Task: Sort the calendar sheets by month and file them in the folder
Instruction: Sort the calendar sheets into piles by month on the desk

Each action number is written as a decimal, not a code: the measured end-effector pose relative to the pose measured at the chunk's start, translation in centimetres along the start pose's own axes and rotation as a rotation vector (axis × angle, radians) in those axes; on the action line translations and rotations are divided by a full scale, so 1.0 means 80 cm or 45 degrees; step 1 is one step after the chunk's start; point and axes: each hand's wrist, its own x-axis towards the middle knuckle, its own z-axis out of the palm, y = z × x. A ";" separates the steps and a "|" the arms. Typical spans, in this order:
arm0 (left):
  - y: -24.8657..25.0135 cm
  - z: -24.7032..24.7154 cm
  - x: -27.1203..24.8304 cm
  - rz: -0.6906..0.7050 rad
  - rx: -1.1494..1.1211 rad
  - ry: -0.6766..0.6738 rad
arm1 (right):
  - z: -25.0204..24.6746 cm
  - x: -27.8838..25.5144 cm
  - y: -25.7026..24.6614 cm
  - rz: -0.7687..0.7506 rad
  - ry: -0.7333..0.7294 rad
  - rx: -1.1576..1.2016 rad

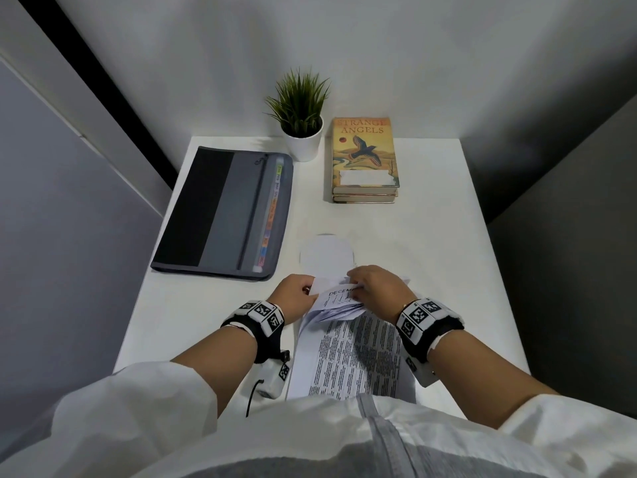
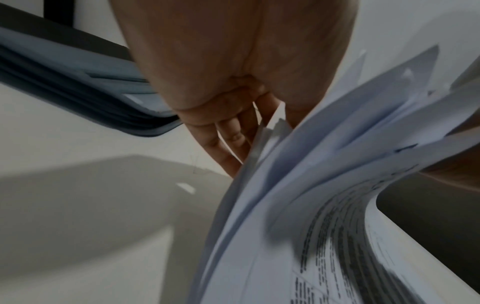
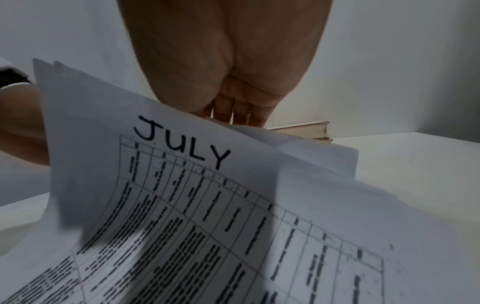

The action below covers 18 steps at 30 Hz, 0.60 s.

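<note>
While both forearms reach forward over the white bench [image 1: 448, 236], the left hand [image 1: 296, 296] and right hand [image 1: 379, 291] pinch the far ends of the calendar sheets [image 1: 358, 357], lifted and fanned above the near edge. Fingertips are hidden by paper; print blurs. The closed folder [image 1: 224, 212] lies far-left, near books [image 1: 364, 157] and a potted plant [image 1: 301, 112].

A white table [image 1: 431, 257] filled the frame's centre. On it lay a grey folder [image 1: 224, 212] at left, a potted plant [image 1: 301, 132] and stacked books [image 1: 364, 160] at top, calendar sheets [image 1: 351, 360] at the lower middle.
</note>
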 end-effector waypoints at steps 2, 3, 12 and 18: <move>-0.001 -0.001 -0.002 0.004 -0.054 -0.014 | 0.005 -0.002 -0.003 0.007 0.015 0.008; -0.003 -0.001 -0.002 -0.001 -0.073 -0.017 | 0.008 -0.004 -0.004 0.007 0.030 0.021; 0.004 0.000 -0.001 -0.161 -0.330 0.147 | 0.017 -0.023 -0.008 0.032 0.077 0.103; 0.005 0.002 0.006 -0.148 0.023 0.062 | 0.024 -0.037 -0.010 -0.049 0.139 0.080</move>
